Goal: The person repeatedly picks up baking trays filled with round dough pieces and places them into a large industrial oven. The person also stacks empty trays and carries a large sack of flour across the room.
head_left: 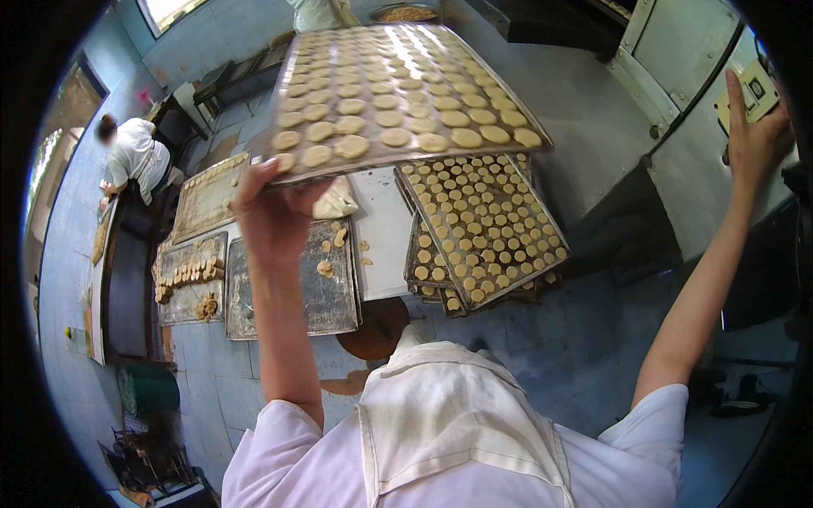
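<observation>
My left hand [275, 207] is closed on the near left corner of a baking tray [406, 161], which is raised and tilted. Rows of pale, round, flat dough pieces [350, 146] cover that tray. Off to the right, my right hand [756, 140] reaches up to a small cream-coloured switch box [749, 95] on the metal machine. One of its fingers stands up apart beside the box; the other fingers are partly hidden at the picture's edge. Below the raised tray lies a stack of trays, its top tray [566, 256] full of similar dough rounds.
A white table [378, 279] holds the stack and a dark tray [292, 313] with dough scraps. Left of it, another tray [182, 315] carries dough rounds in overlapping rows. A person in white [140, 157] leans over a far-left counter. The metal machine [550, 93] fills the right side.
</observation>
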`<state>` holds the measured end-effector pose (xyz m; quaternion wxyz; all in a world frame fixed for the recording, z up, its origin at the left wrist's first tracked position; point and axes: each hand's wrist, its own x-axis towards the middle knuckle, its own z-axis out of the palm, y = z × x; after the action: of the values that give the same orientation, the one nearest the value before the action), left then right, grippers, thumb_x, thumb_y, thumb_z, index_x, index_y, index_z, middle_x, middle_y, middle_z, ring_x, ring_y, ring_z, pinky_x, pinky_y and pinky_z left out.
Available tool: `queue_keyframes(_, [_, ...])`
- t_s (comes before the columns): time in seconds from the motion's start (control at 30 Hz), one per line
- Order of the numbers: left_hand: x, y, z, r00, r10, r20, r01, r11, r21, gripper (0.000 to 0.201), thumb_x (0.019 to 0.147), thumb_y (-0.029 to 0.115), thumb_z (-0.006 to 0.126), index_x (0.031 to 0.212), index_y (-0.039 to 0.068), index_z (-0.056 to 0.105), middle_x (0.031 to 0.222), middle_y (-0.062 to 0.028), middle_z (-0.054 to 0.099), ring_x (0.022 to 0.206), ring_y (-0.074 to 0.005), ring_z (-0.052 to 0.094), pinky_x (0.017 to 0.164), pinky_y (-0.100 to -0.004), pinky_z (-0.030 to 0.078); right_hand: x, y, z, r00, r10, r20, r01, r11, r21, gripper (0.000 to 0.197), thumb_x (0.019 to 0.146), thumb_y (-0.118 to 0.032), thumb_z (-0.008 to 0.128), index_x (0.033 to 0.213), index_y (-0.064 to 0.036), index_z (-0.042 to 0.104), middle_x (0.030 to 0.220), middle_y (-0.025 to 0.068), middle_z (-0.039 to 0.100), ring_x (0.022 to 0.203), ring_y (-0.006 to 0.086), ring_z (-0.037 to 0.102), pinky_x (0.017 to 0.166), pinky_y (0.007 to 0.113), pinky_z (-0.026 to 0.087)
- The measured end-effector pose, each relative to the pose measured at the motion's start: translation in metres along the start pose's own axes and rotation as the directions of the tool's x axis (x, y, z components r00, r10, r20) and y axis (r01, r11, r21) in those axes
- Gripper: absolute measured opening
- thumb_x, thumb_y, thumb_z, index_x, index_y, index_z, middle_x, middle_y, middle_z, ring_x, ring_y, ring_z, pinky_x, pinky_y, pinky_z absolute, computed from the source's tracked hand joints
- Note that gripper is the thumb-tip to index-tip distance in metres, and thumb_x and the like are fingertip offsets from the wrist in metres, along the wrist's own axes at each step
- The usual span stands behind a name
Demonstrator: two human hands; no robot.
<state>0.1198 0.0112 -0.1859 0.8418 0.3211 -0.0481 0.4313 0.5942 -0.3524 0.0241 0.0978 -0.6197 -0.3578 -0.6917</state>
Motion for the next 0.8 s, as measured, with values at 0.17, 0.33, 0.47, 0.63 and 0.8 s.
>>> queue_keyframes(0.17, [-0.017,0.040,0.017,0.987,0.093,0.132,-0.088,0.995,-0.042,0.048,0.097,0.011,0.055,0.136,-0.016,0.046,0.136,-0.0301,0.058,0.125,-0.0415,0.060,0.103,-0.0553,0.056,-0.001,-0.033,-0.012,0.995,0.088,-0.038,-0.087,0.996,0.032,0.056,0.086,-0.056,0.078,0.110,-0.0064,0.069,0.099,0.0115,0.074,0.089,0.0241,0.072,0.085,0.039,0.055])
queue_keyframes(0.33, [-0.010,0.078,0.058,0.982,-0.020,0.189,0.076,0.953,-0.295,0.054,0.100,0.007,0.046,0.145,-0.018,0.030,0.148,-0.0401,0.039,0.140,-0.0503,0.040,0.112,-0.0612,0.046,-0.027,-0.190,-0.021,0.931,0.116,-0.345,0.055,0.891,0.451,0.048,0.091,-0.034,0.079,0.122,-0.0037,0.059,0.113,0.0104,0.066,0.113,0.0292,0.061,0.101,0.043,0.044])
queue_keyframes(0.47, [0.009,0.090,0.099,0.925,-0.239,0.296,0.362,0.793,-0.490,0.065,0.101,0.005,0.042,0.153,-0.016,0.009,0.154,-0.0471,0.019,0.148,-0.0535,0.019,0.118,-0.0593,0.038,-0.063,-0.296,0.003,0.997,0.067,0.027,-0.062,0.605,0.794,0.038,0.091,-0.028,0.078,0.119,-0.0074,0.062,0.110,0.0110,0.069,0.106,0.0256,0.066,0.090,0.041,0.048])
queue_keyframes(0.63, [0.004,0.083,0.121,0.903,-0.326,0.278,0.429,0.703,-0.568,0.071,0.101,0.005,0.040,0.156,-0.011,-0.003,0.155,-0.0475,0.012,0.149,-0.0538,0.011,0.118,-0.0611,0.035,-0.072,-0.383,0.058,0.726,0.238,0.645,-0.592,-0.261,0.762,0.031,0.094,-0.025,0.077,0.113,-0.0040,0.064,0.105,0.0095,0.071,0.097,0.0181,0.067,0.077,0.034,0.053])
queue_keyframes(0.8, [-0.014,0.072,0.131,0.899,-0.334,0.282,0.437,0.719,-0.541,0.072,0.103,0.007,0.041,0.157,-0.008,-0.003,0.157,-0.0455,0.010,0.149,-0.0534,0.010,0.118,-0.0598,0.037,-0.073,-0.401,0.082,0.534,0.283,0.797,-0.592,-0.548,0.592,0.030,0.096,-0.029,0.076,0.112,-0.0060,0.066,0.103,0.0011,0.073,0.091,0.0108,0.067,0.073,0.028,0.051])
